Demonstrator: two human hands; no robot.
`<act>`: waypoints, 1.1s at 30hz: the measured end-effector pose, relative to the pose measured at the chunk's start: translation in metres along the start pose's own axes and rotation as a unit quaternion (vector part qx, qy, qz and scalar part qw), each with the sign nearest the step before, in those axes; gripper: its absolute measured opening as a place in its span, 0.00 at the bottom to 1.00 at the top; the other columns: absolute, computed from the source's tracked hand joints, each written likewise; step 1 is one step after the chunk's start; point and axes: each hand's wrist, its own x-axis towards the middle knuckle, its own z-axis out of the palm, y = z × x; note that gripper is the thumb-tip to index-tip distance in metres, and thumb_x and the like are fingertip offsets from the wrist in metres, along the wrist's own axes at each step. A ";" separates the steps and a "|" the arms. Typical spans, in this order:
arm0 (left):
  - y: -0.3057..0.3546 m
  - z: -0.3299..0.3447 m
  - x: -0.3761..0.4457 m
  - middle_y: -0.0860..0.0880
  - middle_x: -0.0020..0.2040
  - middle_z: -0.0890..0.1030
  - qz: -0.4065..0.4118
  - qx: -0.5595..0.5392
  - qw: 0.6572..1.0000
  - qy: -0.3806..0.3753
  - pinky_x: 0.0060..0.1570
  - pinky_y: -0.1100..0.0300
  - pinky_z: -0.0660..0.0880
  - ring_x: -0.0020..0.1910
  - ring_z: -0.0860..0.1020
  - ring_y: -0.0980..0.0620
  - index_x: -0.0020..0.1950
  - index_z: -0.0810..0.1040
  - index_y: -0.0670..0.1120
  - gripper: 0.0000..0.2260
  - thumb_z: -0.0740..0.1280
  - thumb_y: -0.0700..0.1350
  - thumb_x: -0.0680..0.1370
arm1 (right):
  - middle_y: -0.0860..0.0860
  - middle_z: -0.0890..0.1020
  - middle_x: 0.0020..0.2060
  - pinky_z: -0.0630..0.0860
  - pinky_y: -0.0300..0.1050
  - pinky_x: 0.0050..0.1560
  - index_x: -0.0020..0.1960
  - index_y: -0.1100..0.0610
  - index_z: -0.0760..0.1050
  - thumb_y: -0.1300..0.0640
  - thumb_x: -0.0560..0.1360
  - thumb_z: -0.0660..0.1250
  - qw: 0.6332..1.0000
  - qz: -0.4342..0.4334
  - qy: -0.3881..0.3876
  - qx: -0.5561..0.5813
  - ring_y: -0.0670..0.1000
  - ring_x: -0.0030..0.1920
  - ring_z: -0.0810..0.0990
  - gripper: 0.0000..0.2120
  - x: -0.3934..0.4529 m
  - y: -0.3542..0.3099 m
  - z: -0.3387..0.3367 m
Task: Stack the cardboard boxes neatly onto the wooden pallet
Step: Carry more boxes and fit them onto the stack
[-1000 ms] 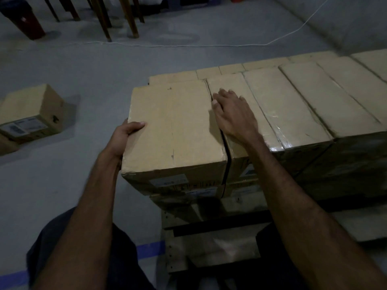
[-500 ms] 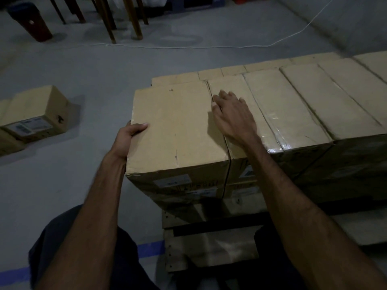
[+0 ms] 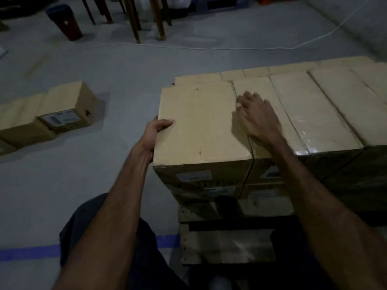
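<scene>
Since a sec ago we've nudged the end box (image 3: 201, 124) closer to its neighbour box (image 3: 272, 114); gap's nearly gone. Left hand (image 3: 156, 132) grips its left edge, thumb on top. Right hand (image 3: 256, 116) lies flat, fingers spread, on the neighbour. Both sit atop the stack on the pallet (image 3: 226, 245). Spare boxes (image 3: 65, 107) on floor, left.

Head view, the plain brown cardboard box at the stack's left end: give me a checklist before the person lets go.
1. Left hand grip on the plain brown cardboard box: ok.
2. Right hand flat on the neighbouring taped cardboard box: ok.
3. Seam closed: not ok, dark gap at front.
4. Front faces flush: cannot tell.
5. Wooden pallet support beneath: cannot tell.
6. Floor boxes left: ok.
</scene>
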 end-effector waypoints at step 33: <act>0.013 0.037 0.008 0.45 0.86 0.49 0.197 0.711 0.676 0.011 0.79 0.33 0.46 0.84 0.48 0.42 0.85 0.53 0.53 0.39 0.54 0.72 0.80 | 0.58 0.63 0.80 0.60 0.64 0.77 0.79 0.56 0.64 0.39 0.85 0.51 0.998 -0.021 -0.032 -0.056 0.60 0.78 0.63 0.29 -0.012 -0.009 -0.003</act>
